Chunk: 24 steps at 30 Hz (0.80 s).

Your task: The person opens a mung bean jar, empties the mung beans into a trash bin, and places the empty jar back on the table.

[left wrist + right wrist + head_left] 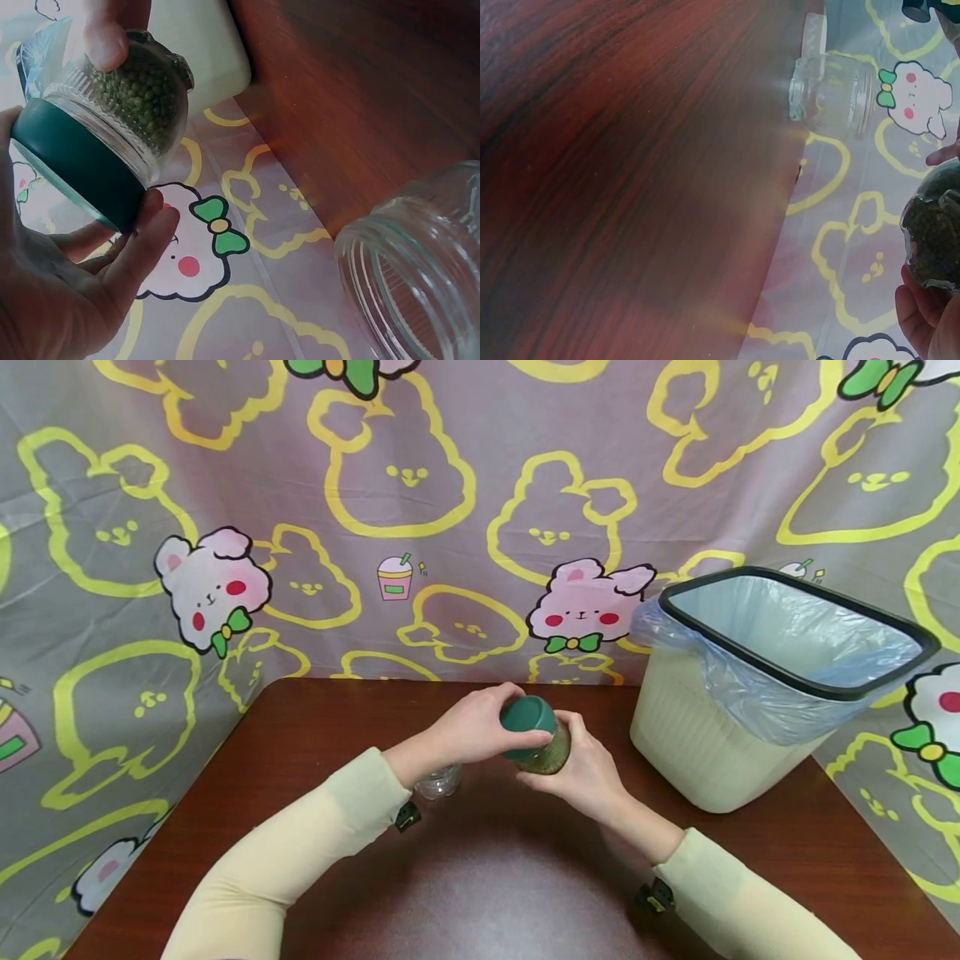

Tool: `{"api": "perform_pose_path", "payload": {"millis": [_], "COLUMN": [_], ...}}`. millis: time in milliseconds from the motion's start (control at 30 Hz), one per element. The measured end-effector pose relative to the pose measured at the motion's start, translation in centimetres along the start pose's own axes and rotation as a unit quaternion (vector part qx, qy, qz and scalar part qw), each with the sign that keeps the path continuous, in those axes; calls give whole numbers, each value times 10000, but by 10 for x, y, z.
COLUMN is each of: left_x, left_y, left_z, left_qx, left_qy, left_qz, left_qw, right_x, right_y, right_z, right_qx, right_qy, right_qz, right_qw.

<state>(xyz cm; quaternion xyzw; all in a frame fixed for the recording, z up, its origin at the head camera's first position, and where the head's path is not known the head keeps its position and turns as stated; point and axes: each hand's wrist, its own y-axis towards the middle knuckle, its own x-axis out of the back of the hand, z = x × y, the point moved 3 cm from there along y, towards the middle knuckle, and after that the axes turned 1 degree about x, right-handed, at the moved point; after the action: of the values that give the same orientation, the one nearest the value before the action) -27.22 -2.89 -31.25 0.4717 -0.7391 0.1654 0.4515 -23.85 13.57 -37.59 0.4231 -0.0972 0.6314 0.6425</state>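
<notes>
My left hand [474, 724] grips the dark green lid [79, 161] of a see-through jar [142, 97], its thumb and fingers around the lid's rim. The jar is part filled with small green beans that look like mung beans, and it is tilted above the table. My right hand [588, 770] holds the jar's body from the right side. The lid sits on the jar's mouth; whether it is tight I cannot tell. A second see-through jar [409, 277], lidless, stands on the table below my left wrist, mostly hidden by it in the head view.
On the right of the brown table [480, 877] stands a cream bin [697, 727] with a black rim and a bluish plastic liner [780, 693]. A curtain [465, 560] with cartoon rabbits hangs behind the table's back edge and along the sides.
</notes>
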Motion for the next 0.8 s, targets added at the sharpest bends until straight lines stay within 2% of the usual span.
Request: {"api": "perform_pose_path", "payload": {"millis": [167, 467, 800], "left_x": [3, 18, 22], "left_y": [0, -1, 4], "left_z": [1, 10, 25], "left_qx": [147, 417, 429], "left_qy": [-33, -256, -131], "left_qz": [51, -185, -264], "left_qw": [9999, 9986, 9986], "right_x": [0, 2, 10], "right_y": [0, -3, -7], "right_z": [1, 3, -1], "right_qx": [85, 130, 178], "right_qy": [-64, -46, 389], "right_qz": [-31, -66, -253], "right_qw": [9999, 9999, 9988]}}
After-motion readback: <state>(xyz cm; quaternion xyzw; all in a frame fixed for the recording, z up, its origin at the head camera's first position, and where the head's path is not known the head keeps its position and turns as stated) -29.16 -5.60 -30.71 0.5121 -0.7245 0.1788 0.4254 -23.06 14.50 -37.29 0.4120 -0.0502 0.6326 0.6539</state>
